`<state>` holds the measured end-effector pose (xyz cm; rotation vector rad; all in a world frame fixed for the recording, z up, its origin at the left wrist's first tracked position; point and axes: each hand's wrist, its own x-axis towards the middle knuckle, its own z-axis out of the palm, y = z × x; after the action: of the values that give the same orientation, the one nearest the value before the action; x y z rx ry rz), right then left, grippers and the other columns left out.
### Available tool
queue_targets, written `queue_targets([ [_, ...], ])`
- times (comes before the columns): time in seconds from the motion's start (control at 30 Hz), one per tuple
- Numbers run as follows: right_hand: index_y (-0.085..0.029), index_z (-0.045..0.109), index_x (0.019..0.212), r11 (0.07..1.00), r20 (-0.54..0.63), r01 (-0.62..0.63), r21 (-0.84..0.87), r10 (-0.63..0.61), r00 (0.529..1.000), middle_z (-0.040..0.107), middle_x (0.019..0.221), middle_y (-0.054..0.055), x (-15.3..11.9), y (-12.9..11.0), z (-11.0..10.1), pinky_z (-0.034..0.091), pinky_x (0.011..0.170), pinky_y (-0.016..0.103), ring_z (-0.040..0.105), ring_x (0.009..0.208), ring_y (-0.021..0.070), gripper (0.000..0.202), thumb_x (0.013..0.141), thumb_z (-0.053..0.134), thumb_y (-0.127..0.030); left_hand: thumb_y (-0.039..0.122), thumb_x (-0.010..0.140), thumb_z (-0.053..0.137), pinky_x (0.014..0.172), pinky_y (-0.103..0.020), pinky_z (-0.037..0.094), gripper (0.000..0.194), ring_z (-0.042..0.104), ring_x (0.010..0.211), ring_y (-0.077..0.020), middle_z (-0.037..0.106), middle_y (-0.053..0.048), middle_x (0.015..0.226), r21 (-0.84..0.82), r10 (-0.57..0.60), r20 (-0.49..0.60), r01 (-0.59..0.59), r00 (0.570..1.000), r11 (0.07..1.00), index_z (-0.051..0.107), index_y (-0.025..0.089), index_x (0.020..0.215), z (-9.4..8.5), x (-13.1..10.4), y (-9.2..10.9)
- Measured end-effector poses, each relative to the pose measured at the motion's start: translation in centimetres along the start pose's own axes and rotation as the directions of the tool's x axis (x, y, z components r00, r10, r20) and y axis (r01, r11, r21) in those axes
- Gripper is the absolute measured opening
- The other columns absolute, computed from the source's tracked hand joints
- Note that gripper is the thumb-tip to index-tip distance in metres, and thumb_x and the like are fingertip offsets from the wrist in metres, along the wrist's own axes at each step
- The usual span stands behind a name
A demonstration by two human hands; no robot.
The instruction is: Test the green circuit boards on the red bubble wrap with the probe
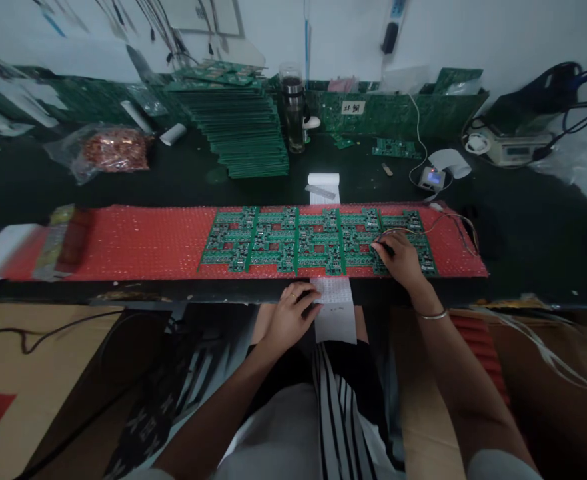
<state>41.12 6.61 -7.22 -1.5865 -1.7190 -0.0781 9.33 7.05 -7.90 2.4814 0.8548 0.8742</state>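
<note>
A row of several green circuit boards point(318, 240) lies on a pink bubble-wrap sheet point(148, 240). My right hand point(398, 259) is over the boards at the right, its thumb and fingers pinched around the end of a thin wire lead point(438, 219); the lead's tip is hidden by the fingers. At the table's front edge, my left hand point(293, 313) has its fingers apart and touches the left side of a printed paper strip point(336, 310). That strip passes under the bubble wrap and hangs over the edge.
A small tester with a lit screen point(432, 179) sits behind the sheet. Farther back stand a tall stack of boards point(243, 127) and a glass bottle point(293, 113). A bag of copper-coloured parts point(116, 150) is at the left, a paper roll point(324, 179) behind the boards.
</note>
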Motion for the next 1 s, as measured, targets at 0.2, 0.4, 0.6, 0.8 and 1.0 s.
queue_targets([
  [0.2,-0.024,0.062,0.086,1.0,-0.023,-0.006,-0.007,0.006,1.0,0.068,0.086,0.007,-0.1,-0.1,0.1,0.05,0.083,0.042,0.061,0.088,0.0247,0.02,0.096,0.055,-0.04,0.016,0.088,0.065,0.089,-0.037,0.052,0.01,0.06,0.099,-0.0203,0.069,-0.004,0.097,-0.098,-0.018,-0.131,0.006,0.991,0.995,0.068,0.023,0.094,0.8,0.0,0.3],
  [0.4,-0.024,0.062,0.087,1.0,-0.035,0.011,-0.009,-0.011,0.999,0.068,0.085,0.007,-0.1,0.0,0.2,0.05,0.082,0.042,0.062,0.087,0.0249,0.019,0.096,0.055,-0.039,0.013,0.086,0.066,0.089,-0.038,0.052,0.01,0.06,0.099,-0.0202,0.07,-0.003,0.094,-0.195,-0.113,-0.079,0.096,0.99,0.976,0.067,0.022,0.087,0.5,0.2,0.7],
  [0.6,-0.024,0.062,0.087,1.0,-0.039,-0.001,0.006,0.002,0.999,0.068,0.085,0.007,-0.1,0.0,0.3,0.051,0.082,0.042,0.062,0.087,0.0249,0.02,0.096,0.055,-0.04,0.015,0.087,0.065,0.089,-0.039,0.051,0.009,0.061,0.101,-0.0202,0.07,-0.003,0.099,-0.242,-0.085,-0.037,0.074,0.996,0.968,0.068,0.023,0.084,-0.8,0.4,1.1],
  [0.8,-0.024,0.061,0.086,1.0,-0.011,-0.01,0.001,0.01,1.0,0.067,0.084,0.007,0.0,0.2,0.4,0.049,0.082,0.041,0.06,0.086,0.0252,0.021,0.096,0.054,-0.041,0.013,0.087,0.063,0.093,-0.038,0.049,0.011,0.061,0.101,-0.0186,0.066,-0.003,0.105,-0.309,0.049,0.194,0.014,0.98,0.951,0.068,0.022,0.083,-0.9,7.2,3.4],
  [1.0,-0.023,0.059,0.083,1.0,0.02,-0.006,0.014,0.006,1.0,0.064,0.084,0.007,0.3,0.0,0.2,0.047,0.08,0.039,0.057,0.086,0.0244,0.021,0.098,0.051,-0.035,0.008,0.084,0.064,0.098,-0.039,0.048,0.014,0.058,0.104,-0.0218,0.063,-0.006,0.102,-0.222,0.051,0.328,0.025,0.943,0.975,0.072,0.019,0.078,4.5,14.7,4.7],
])
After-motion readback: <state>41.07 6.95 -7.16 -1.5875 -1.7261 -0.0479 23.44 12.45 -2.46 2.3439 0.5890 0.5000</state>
